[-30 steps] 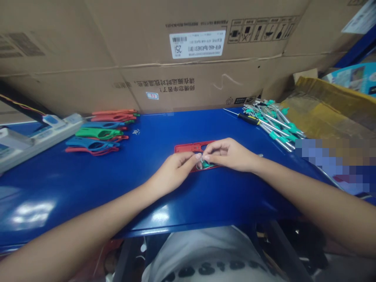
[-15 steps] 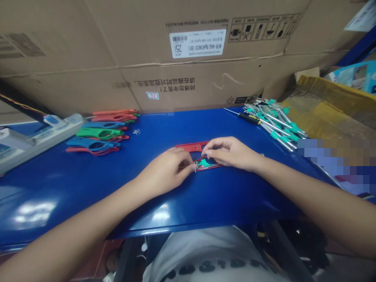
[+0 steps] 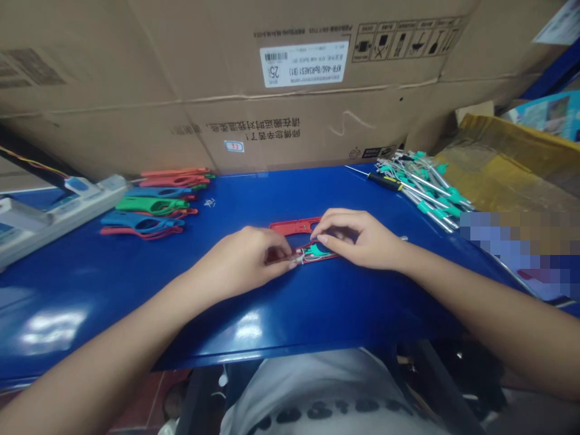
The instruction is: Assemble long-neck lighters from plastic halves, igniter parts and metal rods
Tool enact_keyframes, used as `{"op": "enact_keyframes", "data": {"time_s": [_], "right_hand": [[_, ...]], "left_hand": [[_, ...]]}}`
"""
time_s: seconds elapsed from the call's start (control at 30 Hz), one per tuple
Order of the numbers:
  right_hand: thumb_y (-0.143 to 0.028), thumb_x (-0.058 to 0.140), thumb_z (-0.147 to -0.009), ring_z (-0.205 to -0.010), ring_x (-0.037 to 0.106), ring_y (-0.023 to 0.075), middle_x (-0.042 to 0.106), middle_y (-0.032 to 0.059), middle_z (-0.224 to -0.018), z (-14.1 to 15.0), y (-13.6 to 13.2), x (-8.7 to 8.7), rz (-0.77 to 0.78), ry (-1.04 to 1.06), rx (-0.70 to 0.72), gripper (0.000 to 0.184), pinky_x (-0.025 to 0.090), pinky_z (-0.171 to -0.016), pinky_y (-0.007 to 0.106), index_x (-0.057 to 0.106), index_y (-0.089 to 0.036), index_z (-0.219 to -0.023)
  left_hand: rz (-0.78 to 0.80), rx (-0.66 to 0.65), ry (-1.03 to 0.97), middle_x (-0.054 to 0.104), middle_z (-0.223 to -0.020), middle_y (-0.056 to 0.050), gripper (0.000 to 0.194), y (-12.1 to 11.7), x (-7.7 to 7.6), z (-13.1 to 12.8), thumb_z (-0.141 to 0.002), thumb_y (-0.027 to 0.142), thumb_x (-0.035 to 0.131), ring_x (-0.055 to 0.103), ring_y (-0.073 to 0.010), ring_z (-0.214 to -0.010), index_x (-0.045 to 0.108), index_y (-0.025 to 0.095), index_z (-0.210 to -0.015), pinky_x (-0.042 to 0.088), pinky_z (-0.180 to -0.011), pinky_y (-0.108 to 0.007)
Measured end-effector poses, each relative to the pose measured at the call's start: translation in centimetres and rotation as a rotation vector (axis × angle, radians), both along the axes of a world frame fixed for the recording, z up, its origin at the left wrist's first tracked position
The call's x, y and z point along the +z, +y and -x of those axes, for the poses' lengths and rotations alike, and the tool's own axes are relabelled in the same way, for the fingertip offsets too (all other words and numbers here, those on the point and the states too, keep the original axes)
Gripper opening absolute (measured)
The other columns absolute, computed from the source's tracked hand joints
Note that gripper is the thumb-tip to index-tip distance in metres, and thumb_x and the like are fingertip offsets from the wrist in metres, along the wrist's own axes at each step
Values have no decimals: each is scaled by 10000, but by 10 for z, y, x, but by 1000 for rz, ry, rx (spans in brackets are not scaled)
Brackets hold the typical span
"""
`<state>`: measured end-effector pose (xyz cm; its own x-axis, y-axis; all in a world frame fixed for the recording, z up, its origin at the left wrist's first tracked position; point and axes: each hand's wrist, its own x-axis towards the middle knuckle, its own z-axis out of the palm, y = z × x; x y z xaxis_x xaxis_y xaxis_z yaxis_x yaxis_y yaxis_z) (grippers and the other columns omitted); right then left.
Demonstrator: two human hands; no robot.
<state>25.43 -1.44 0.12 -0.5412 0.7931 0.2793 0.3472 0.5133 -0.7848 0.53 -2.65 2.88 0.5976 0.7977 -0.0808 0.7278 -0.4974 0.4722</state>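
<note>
A red plastic casing half (image 3: 310,261), of the kind found on a long-handled lighter, lies on the table between my hands. Inside it sit a green trigger piece (image 3: 318,249) and thin pale wires. My left hand (image 3: 247,257) is closed around the casing's left end, thumb along the near edge by the wires. My right hand (image 3: 362,238) pinches the casing near the green piece and covers its right end. Just behind lies a second red casing half (image 3: 290,227), its hollow side up, partly hidden by my right fingers.
Red, blue and green casings (image 3: 154,206) are piled at the left, beside a white power strip (image 3: 67,214). Small metal screws (image 3: 209,203) lie near them. At the right are a screwdriver (image 3: 384,180) and several metal rods with green parts (image 3: 430,193). A cardboard box (image 3: 181,139) stands behind.
My left hand has shifted slightly left and down along the casing, showing more of the wires. My right hand stays at nearly the same spot.
</note>
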Motion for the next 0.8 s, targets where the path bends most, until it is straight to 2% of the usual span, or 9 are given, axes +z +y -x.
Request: {"op": "enact_keyframes", "data": {"time_s": [0.1, 0.2, 0.33, 0.63, 0.8], "right_hand": [[-200, 590, -918, -945, 593, 193, 678, 75, -1034, -2, 1, -3, -250, -112, 111, 201, 479, -855, 351, 736, -219, -1055], [-196, 595, -913, -1118, 547, 238, 645, 95, -1195, -3, 1, -6, -351, -238, 202, 278, 436, -989, 436, 730, -250, -1150], [-209, 602, -911, -1189, 510, 256, 602, 95, -1288, -4, 0, -6, -359, -350, 238, 317, 404, -1030, 461, 714, -261, -1202], [-272, 619, -911, -1156, 526, 263, 590, 112, -1253, 0, -1, -7, -343, -385, 254, 303, 415, -1005, 453, 654, -224, -1208], [-269, 630, -909, -1172, 523, 255, 585, 113, -1254, 2, -2, -11, -321, -358, 267, 281, 412, -1016, 437, 619, -207, -1184]], "left_hand": [[4, -6, 15, 763, -907, -29, 171, 1, 1, 2, -868, 350, 675, 654, -184, -747, 778, 264, -975, 465, -701, -266], [-16, -16, 16, 769, -937, -39, 177, 0, 2, 1, -883, 315, 662, 673, -203, -793, 795, 273, -991, 485, -743, -282], [-41, -49, 30, 770, -977, -47, 208, 0, 3, 1, -912, 314, 638, 689, -217, -842, 802, 294, -1039, 494, -762, -288], [35, -12, -109, 770, -930, -47, 183, -1, 4, 6, -877, 404, 681, 703, -220, -856, 813, 300, -950, 515, -807, -282], [-6, -50, -20, 769, -964, -33, 184, -1, 3, 6, -915, 345, 634, 699, -210, -852, 792, 298, -998, 492, -769, -273]]}}
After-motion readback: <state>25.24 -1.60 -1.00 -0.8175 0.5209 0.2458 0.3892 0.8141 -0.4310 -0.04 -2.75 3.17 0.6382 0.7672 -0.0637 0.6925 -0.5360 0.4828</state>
